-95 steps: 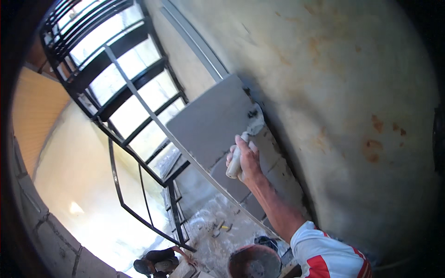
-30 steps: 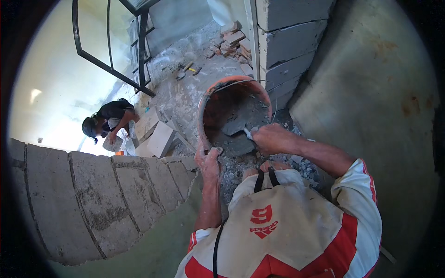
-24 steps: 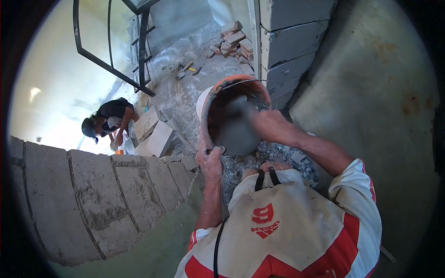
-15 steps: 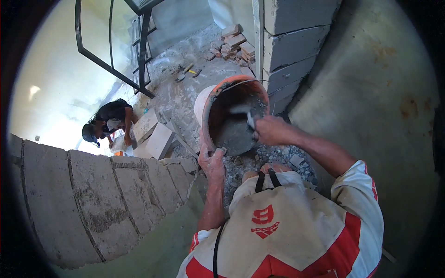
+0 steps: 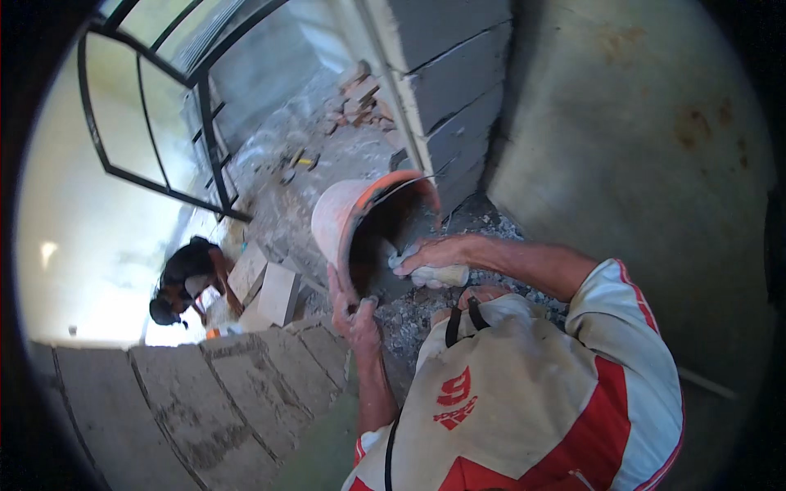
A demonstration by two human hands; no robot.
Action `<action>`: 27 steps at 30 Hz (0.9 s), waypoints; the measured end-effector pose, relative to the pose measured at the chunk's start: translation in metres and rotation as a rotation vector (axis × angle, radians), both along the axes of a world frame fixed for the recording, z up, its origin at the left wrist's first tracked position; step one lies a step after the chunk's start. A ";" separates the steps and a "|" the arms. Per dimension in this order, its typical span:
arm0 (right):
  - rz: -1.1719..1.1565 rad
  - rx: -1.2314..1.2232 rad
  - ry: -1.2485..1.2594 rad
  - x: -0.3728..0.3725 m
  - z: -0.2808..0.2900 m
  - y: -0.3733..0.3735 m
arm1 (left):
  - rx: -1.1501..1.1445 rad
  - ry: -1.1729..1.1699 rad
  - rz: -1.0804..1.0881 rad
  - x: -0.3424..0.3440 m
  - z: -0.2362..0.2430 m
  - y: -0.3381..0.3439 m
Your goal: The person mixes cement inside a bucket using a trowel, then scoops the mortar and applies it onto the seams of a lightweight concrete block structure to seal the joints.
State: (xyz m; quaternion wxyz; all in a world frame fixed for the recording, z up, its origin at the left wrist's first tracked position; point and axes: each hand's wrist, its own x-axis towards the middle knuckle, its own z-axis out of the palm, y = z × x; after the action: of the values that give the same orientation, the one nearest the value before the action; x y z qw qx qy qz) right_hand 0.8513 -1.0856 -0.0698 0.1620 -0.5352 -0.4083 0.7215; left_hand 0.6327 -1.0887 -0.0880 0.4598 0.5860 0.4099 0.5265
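A pale bucket with an orange inside [image 5: 332, 221] is tipped toward me, its mouth facing right and down. Grey mortar coats its inner wall, and the depth of it is dark. My left hand [image 5: 356, 323] is closed on the lower rim, thumb inside and fingers along the outer wall. My right hand [image 5: 426, 255] is at the mouth, wrapped round the handle of a trowel [image 5: 381, 248]; the blade reaches into the bucket and is blurred. A pale shape [image 5: 446, 277] lies below my right wrist, and I cannot make out what it is.
A block wall [image 5: 196, 393] runs along the lower left. Beyond it a co-worker [image 5: 188, 274] bends beside pale blocks [image 5: 278, 293]. A black metal frame [image 5: 151, 184], a hammer [image 5: 309, 162] and a brick pile [image 5: 358, 102] are farther back. Rubble [image 5: 401, 327] lies under the bucket.
The view has shifted, and the bucket sits lower and farther left in it, its mouth turned more to the right. My right hand has come down toward the lower rim with the trowel.
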 end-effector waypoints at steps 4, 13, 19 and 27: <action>-0.103 -0.223 0.551 -0.007 -0.032 -0.010 | -0.169 -0.161 0.019 -0.008 -0.015 0.011; -0.354 -0.178 1.315 0.007 -0.033 -0.067 | -0.458 -0.387 0.046 -0.006 -0.029 0.030; -0.438 0.211 1.206 0.055 0.019 -0.079 | -0.587 -0.429 0.177 -0.008 -0.019 0.026; -1.319 1.060 0.516 0.134 0.135 -0.084 | -0.581 -0.266 0.232 -0.027 -0.094 0.027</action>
State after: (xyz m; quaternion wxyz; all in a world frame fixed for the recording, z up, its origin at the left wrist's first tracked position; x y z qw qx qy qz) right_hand 0.9854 -1.1694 0.0651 0.8592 -0.3366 -0.2477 0.2952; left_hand 0.6061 -1.0615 -0.1817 0.5939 0.3063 0.5431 0.5085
